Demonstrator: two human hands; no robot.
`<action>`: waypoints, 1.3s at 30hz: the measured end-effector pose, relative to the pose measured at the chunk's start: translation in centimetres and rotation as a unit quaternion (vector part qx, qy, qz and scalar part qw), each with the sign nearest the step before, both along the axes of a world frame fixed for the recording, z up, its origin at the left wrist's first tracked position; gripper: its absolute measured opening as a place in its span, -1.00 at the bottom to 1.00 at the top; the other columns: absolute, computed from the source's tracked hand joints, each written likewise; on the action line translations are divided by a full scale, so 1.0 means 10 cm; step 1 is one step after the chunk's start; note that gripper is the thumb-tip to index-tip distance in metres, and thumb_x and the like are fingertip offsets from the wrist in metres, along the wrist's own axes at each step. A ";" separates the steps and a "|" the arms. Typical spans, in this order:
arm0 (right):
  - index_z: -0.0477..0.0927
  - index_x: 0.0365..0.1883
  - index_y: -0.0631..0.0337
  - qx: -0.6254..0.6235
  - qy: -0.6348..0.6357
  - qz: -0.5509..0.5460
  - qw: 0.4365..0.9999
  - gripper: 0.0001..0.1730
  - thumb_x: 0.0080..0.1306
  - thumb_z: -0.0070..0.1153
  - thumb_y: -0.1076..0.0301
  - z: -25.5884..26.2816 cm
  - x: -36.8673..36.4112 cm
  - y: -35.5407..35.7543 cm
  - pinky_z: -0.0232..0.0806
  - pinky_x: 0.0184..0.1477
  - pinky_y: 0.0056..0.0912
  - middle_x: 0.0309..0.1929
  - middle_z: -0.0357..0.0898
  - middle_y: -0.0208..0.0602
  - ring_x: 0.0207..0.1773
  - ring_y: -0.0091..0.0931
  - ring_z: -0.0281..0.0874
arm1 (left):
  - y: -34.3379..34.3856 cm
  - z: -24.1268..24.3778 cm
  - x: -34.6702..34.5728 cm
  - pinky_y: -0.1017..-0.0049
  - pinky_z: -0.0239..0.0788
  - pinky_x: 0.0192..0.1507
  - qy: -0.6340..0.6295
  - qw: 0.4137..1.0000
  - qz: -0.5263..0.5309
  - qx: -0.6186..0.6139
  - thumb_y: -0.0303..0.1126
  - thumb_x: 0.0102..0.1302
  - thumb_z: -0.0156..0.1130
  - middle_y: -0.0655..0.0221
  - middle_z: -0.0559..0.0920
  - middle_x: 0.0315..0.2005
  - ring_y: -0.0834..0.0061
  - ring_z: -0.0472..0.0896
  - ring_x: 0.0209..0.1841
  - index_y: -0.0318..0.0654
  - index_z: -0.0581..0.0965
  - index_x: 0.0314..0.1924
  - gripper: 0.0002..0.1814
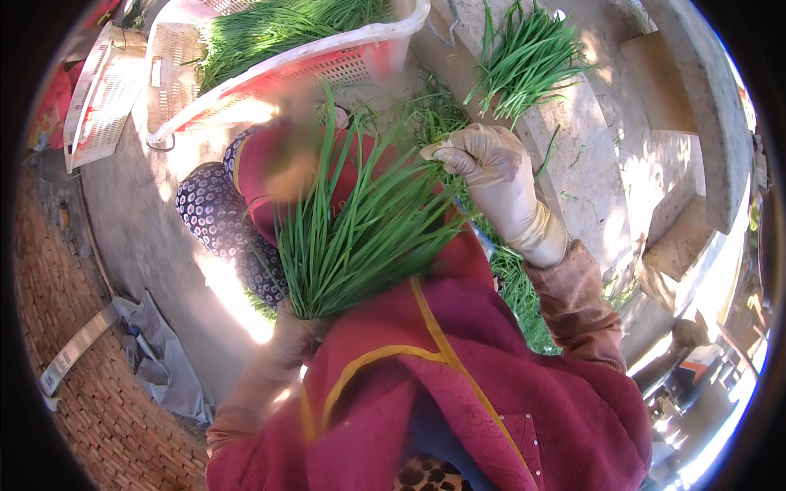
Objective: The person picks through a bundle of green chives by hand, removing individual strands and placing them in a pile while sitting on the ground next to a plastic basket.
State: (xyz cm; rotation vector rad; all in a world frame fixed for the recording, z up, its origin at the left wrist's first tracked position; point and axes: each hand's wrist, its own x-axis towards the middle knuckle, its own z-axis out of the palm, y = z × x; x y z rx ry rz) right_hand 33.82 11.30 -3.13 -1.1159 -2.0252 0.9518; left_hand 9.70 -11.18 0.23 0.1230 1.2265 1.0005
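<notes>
A bunch of long green leafy stems, like Chinese chives (350,233), fans out over my lap. My left hand (301,328), in a glove, grips the bunch at its gathered lower end. My right hand (491,156), in a pale glove, is raised beside the loose leaf ends with its fingers bent together; whether a leaf is pinched between them cannot be told. Another bunch of the same greens (531,67) lies on the concrete ledge beyond my right hand. More loose greens (528,301) lie on the ground under my right arm.
A white and red perforated plastic basket (295,73) holding greens stands at the upper left, with another pale basket (101,104) beside it. A grey plastic sheet (163,362) lies near the brick surface (116,405) at left. Concrete slabs (724,123) rise at right.
</notes>
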 end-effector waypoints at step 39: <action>0.71 -0.30 0.26 -0.144 0.035 -0.095 0.984 -0.82 0.32 0.20 0.32 -0.21 -0.22 0.43 0.29 -0.44 -0.62 -0.55 0.59 -0.51 -0.51 -0.75 0.36 | -0.14 -0.20 -0.06 0.47 0.49 -0.10 0.078 0.991 -0.034 -0.103 -0.87 0.05 0.15 0.30 0.64 -0.08 0.46 0.61 -0.09 -0.27 0.56 0.06 -0.45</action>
